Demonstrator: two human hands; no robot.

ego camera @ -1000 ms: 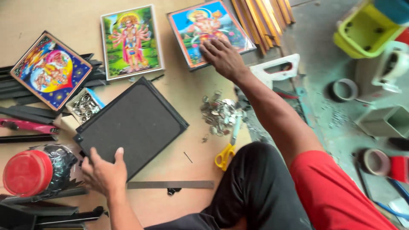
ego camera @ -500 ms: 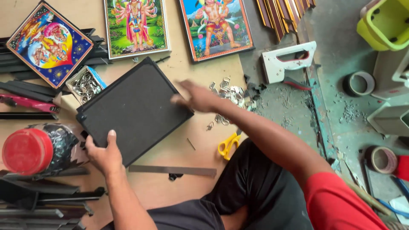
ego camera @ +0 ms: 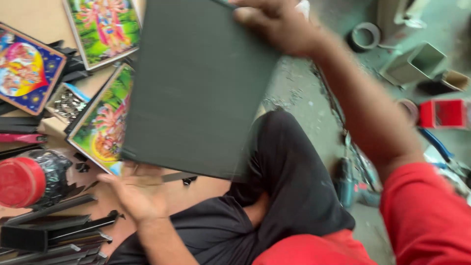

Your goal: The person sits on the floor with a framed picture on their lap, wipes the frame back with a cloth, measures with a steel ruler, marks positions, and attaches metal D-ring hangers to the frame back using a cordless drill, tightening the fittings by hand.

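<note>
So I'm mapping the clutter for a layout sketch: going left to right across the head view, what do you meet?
Red lid on a black-wrapped jar → colourful framed picture lying on the floor → dark board held up by both hands → tape roll → red box.

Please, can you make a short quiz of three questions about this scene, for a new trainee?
1. True or false: both hands hold the dark backing board lifted off the floor.
2. What lies directly under the raised board? A) roll of tape B) colourful framed picture C) scissors
3. Which hand grips the top edge of the board?

Key
1. True: the left hand supports the bottom edge, and the board is in the air.
2. B, the colourful framed picture.
3. The right hand.
</note>
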